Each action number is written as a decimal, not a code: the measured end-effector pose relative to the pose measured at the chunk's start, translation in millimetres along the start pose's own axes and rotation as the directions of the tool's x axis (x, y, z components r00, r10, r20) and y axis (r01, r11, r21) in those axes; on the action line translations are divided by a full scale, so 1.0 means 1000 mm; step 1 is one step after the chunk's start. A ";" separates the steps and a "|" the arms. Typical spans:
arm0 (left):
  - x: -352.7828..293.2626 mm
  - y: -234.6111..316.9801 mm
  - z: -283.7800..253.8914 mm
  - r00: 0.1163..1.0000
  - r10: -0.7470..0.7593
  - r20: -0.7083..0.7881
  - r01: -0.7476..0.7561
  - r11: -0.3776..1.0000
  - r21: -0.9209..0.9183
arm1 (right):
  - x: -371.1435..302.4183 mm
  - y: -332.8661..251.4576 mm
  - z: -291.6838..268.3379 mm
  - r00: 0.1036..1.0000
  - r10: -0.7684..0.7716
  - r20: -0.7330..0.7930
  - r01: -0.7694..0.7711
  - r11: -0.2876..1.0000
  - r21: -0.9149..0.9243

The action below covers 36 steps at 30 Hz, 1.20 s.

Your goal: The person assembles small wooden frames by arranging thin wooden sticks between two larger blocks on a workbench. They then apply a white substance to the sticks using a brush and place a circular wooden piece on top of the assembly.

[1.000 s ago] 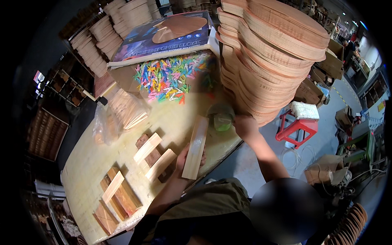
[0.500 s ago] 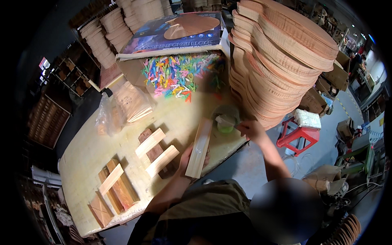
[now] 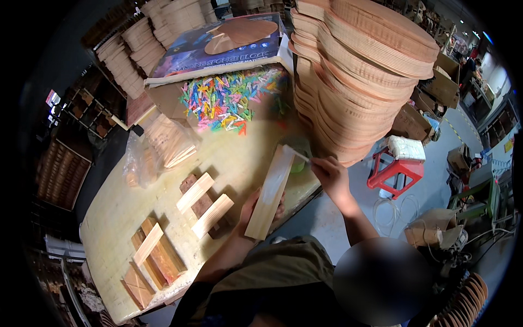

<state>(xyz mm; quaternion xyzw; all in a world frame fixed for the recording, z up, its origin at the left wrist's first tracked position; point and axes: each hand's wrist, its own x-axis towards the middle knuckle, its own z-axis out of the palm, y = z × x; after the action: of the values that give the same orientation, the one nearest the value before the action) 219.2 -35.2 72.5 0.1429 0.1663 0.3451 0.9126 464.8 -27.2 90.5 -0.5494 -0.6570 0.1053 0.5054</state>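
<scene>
My left hand [image 3: 248,212] is closed around a pale wooden strip [image 3: 261,212], its fingertips showing at the right edge. The strip is held slanted above the near part of the table. A whitish wet film, looking like glue, covers its middle and far part. My right hand [image 3: 330,177] pinches a thin-handled brush [image 3: 300,156], whose whitish tip touches the strip's far end. Partly hidden behind strip and brush stands a greenish tub [image 3: 299,164]. Left of my left hand, two short wooden pieces [image 3: 213,216] rest across a brown block [image 3: 202,206].
Colourful clothespins [image 3: 223,103] spill from an open cardboard box [image 3: 163,98] on the table [image 3: 117,218]. Tall stacked guitar-shaped plates [image 3: 354,92] rise at right. Bagged thin wood pieces [image 3: 169,144] and more wooden blocks [image 3: 163,253] lie left. A red stool [image 3: 395,171] stands on the floor.
My right hand has brought the brush from the tub onto the strip's far end. The whitish film shows more strongly there. My left hand still holds the strip. The whole view has shifted slightly.
</scene>
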 end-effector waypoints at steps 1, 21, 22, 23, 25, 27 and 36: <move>0.000 0.002 -0.001 1.000 0.016 -0.018 -0.017 1.000 -0.014 | -0.001 -0.001 -0.001 0.997 -0.060 0.038 0.061 0.997 -0.043; -0.023 0.009 -0.008 1.000 0.005 0.023 -0.008 0.993 0.117 | 0.018 -0.004 0.018 0.997 0.059 -0.056 -0.052 0.990 0.131; -0.023 0.011 -0.010 1.000 0.011 0.008 -0.012 0.993 0.119 | 0.019 -0.004 0.018 1.000 -0.013 0.023 0.010 0.994 0.106; -0.023 0.013 -0.012 1.000 0.021 0.020 -0.023 0.994 0.104 | 0.016 -0.005 0.017 0.996 -0.055 0.072 0.049 0.995 0.090; -0.023 0.016 -0.014 0.999 0.034 0.028 -0.037 0.994 0.102 | 0.010 -0.007 0.019 0.936 -0.341 0.084 0.344 0.938 -0.029; -0.023 0.016 -0.016 0.999 0.044 0.018 -0.046 0.991 0.125 | 0.007 -0.009 0.024 0.946 -0.314 0.076 0.322 0.937 -0.135; -0.026 0.017 -0.016 0.995 0.099 -0.004 -0.099 0.993 0.066 | -0.004 -0.017 0.036 0.887 -0.447 0.118 0.459 0.880 -0.117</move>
<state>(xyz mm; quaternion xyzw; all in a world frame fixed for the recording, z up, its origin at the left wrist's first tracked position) 184.3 -38.3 70.1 0.1796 0.1737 0.3849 0.8885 426.1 -21.7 83.8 -0.4097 -0.7947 -0.0386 0.4463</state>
